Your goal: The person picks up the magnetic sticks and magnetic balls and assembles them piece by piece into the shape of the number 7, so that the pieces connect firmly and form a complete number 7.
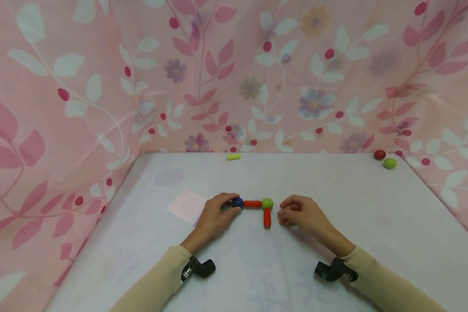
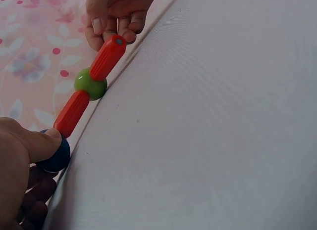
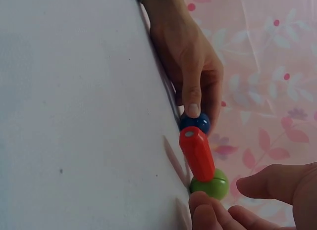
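My left hand (image 1: 213,217) pinches a dark blue ball (image 1: 238,203) between thumb and fingers. From that ball a red rod (image 1: 252,203) runs right to a lime green ball (image 1: 267,203), and a second red rod (image 1: 267,218) juts from the green ball toward me, forming a corner. The free end of this second rod shows a small grey disc in the left wrist view. Just right of the green ball, my right hand (image 1: 305,215) hovers with loosely bent fingers and holds nothing; its thumb (image 3: 267,182) stands apart from the green ball.
Left of the joined pieces lies a pale pink card (image 1: 186,206) with a line figure, partly behind my left hand. A yellow-green rod (image 1: 233,157) lies at the table's back edge. A red ball (image 1: 380,154) and a green ball (image 1: 390,163) sit in the back right corner.
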Demonstrator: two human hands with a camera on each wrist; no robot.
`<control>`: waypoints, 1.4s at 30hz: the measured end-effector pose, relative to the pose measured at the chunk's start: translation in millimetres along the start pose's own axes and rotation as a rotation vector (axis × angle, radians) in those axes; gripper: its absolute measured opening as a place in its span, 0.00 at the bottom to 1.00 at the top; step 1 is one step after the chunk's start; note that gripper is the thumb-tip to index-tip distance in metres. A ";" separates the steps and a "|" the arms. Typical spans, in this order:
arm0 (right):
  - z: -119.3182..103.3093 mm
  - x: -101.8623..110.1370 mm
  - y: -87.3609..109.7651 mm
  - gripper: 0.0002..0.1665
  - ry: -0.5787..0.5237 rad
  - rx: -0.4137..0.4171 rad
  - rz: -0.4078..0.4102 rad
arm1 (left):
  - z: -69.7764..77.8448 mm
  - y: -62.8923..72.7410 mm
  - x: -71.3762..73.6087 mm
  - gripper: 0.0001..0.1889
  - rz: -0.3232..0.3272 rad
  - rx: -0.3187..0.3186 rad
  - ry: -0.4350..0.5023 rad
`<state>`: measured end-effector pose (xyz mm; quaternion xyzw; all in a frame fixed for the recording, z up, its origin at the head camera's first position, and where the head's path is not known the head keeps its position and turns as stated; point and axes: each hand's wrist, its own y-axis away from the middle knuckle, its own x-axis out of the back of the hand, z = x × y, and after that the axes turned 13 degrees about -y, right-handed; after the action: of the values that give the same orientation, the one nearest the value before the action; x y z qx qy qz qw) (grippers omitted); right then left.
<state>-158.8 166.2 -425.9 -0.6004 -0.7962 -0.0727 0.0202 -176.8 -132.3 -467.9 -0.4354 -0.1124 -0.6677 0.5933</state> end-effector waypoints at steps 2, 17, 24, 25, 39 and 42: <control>-0.5 4.4 -1.3 0.15 0.005 0.008 0.007 | -0.4 -0.5 0.2 0.20 -0.001 0.000 -0.003; 14.1 51.5 -14.6 0.16 0.018 0.086 0.102 | -0.1 -0.6 1.1 0.20 -0.016 0.005 -0.033; 17.8 78.5 -23.9 0.17 -0.008 0.148 0.127 | -1.4 -1.0 0.8 0.20 -0.013 -0.008 -0.025; 17.9 81.7 -24.9 0.17 -0.007 0.153 0.133 | -1.3 -1.0 0.8 0.20 -0.013 -0.008 -0.022; 22.0 109.4 -30.1 0.18 0.093 0.156 0.237 | 0.8 -0.7 2.7 0.20 -0.021 -0.002 -0.017; 23.0 116.5 -30.7 0.19 0.105 0.142 0.252 | 1.7 -1.4 3.1 0.20 -0.023 -0.004 -0.016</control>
<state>-219.4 272.2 -437.6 -0.6881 -0.7153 -0.0446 0.1133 -177.0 -133.0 -464.2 -0.4406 -0.1209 -0.6709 0.5840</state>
